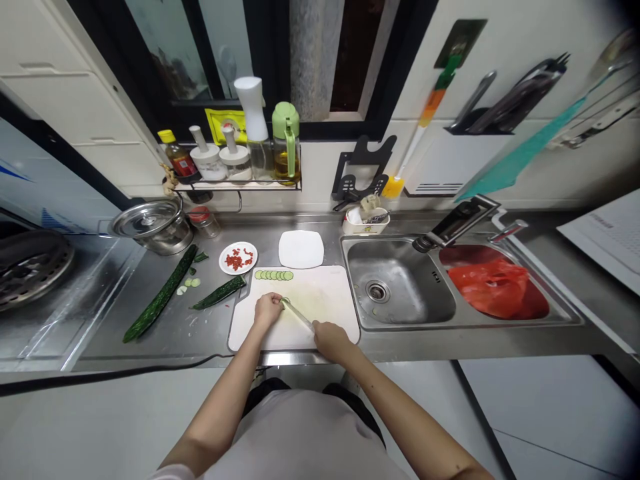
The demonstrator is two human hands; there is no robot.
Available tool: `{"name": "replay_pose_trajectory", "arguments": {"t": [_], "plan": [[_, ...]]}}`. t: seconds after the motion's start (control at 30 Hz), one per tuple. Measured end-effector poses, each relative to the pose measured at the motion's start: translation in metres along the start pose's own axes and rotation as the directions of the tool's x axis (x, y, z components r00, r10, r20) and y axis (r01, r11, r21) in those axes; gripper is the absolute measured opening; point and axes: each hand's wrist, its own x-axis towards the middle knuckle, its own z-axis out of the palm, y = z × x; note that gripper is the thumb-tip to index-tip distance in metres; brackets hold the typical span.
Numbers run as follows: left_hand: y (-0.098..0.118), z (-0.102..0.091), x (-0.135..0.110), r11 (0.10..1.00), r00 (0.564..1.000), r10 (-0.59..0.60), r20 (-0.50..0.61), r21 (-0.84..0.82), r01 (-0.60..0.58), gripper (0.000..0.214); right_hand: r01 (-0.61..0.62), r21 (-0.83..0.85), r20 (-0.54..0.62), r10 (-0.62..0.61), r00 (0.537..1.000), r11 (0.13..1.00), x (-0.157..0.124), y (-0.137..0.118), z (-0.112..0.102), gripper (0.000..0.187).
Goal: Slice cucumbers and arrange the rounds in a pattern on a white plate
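Observation:
My right hand [332, 341] is closed round the handle of a knife [299, 316], whose blade points up and left across the white cutting board [336, 293]. At the blade's tip, my left hand [269, 309] is closed in a pinch on a small piece of cucumber [285, 302], partly hidden by the fingers. A row of overlapping cucumber slices [273, 275] lies along the board's upper left. Touching the board's left edge is a cut length of cucumber [219, 293]. Farther left rests a long whole cucumber [163, 293], with small cucumber scraps [189, 283] beside it.
Behind the board stand a plate of chopped red pieces [239, 258] and a white square plate [301, 249]. A steel sink [400, 273] lies to the right, with a red bag [493, 287] in its second basin. A lidded pot [153, 225] and a bottle rack [240, 185] are at the back left.

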Motion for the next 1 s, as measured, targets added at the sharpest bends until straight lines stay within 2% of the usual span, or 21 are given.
{"name": "replay_pose_trajectory", "arguments": {"t": [0.33, 0.57, 0.77, 0.87, 1.0], "plan": [[-0.001, -0.002, 0.002, 0.999, 1.000, -0.001, 0.010, -0.034, 0.001, 0.019, 0.014, -0.073, -0.031, -0.017, 0.999, 0.997, 0.000, 0.010, 0.000, 0.029], [-0.001, -0.004, 0.004, 0.999, 0.999, -0.033, 0.006, -0.020, 0.033, 0.024, -0.012, 0.003, -0.052, 0.012, 0.999, 1.000, -0.008, 0.024, 0.006, 0.029], [0.001, -0.002, 0.002, 0.997, 1.000, -0.012, 0.006, -0.071, 0.013, 0.013, -0.051, 0.041, -0.082, 0.054, 0.995, 0.998, -0.010, 0.027, 0.005, 0.028], [0.000, -0.006, 0.004, 0.995, 0.998, -0.012, -0.060, -0.097, 0.006, 0.011, -0.060, 0.048, -0.092, 0.065, 0.994, 0.997, -0.009, 0.028, 0.003, 0.027], [-0.008, -0.019, 0.012, 0.991, 0.964, -0.088, -0.250, -0.117, 0.060, 0.017, -0.067, 0.065, -0.097, 0.073, 0.993, 0.996, -0.008, 0.030, 0.001, 0.026]]}}
